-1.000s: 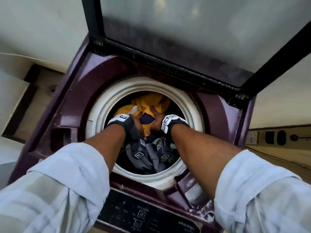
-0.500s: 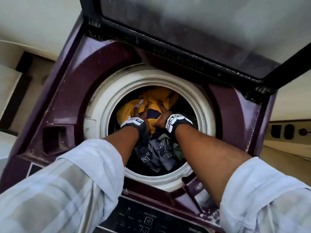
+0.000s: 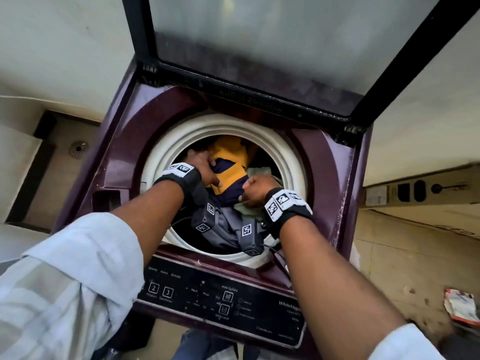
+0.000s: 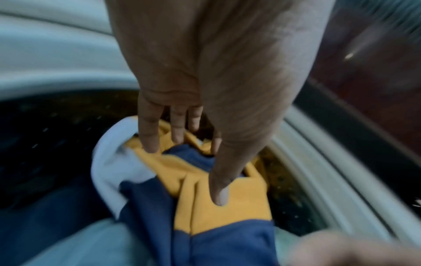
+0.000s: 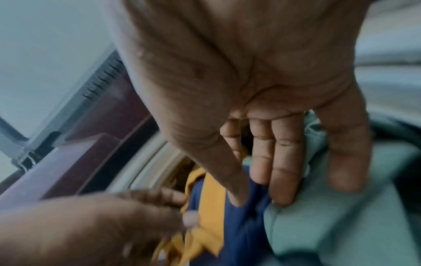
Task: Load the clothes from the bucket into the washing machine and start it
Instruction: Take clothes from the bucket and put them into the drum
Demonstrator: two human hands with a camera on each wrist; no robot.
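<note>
Yellow-navy garment [image 3: 230,175] is lying inside open washer's drum [image 3: 285,157]; I'm pressing it down w/ left grip [image 3: 202,166], fingers spread flat; right grip [image 3: 257,189], fingers straight, is pushing pale-green cloth [image 3: 258,172] beside it.

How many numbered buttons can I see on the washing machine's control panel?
2: button 2 and button 3, side by side at the left end of the control panel. The sleeve may hide another.

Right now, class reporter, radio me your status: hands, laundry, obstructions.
Left grip, right grip: fingers straight, pressing yellow-navy garment; right also on pale green cloth. Both inside drum, lid raised. Nothing seen in the way.
</note>
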